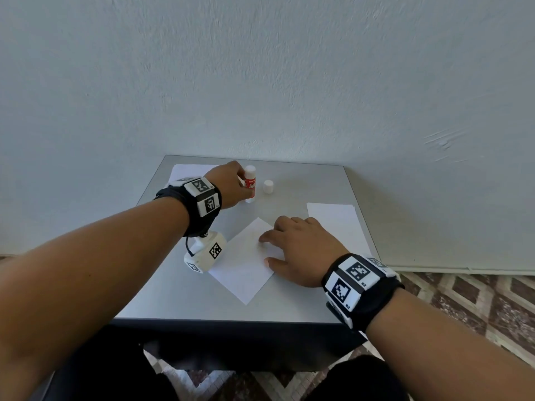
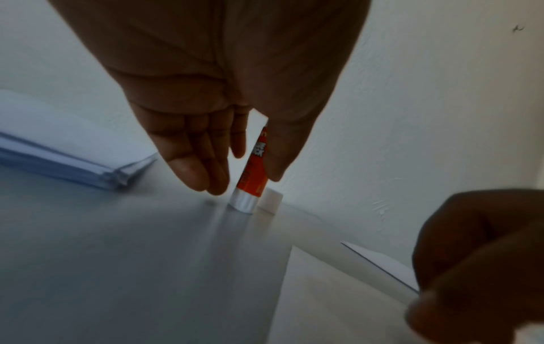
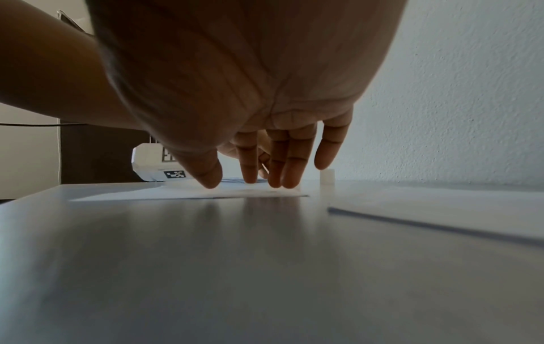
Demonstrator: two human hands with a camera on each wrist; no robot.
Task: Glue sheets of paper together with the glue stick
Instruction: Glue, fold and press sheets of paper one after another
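A red and white glue stick (image 1: 250, 183) (image 2: 252, 167) stands upright and uncapped at the back of the grey table (image 1: 173, 299). My left hand (image 1: 241, 180) (image 2: 254, 160) pinches it between thumb and nearly straight fingers. Its white cap (image 1: 268, 186) (image 2: 270, 200) (image 3: 327, 177) stands just right of it. A white sheet (image 1: 243, 264) (image 3: 176, 194) lies turned at an angle in the middle of the table. My right hand (image 1: 266, 250) (image 3: 235, 183) presses spread fingertips down on that sheet's right side.
A stack of white paper (image 1: 185, 172) (image 2: 58, 151) lies at the back left corner, partly behind my left wrist. More paper (image 1: 335, 221) (image 3: 441, 209) lies by the table's right edge. A textured wall rises right behind the table. Patterned floor shows to the right.
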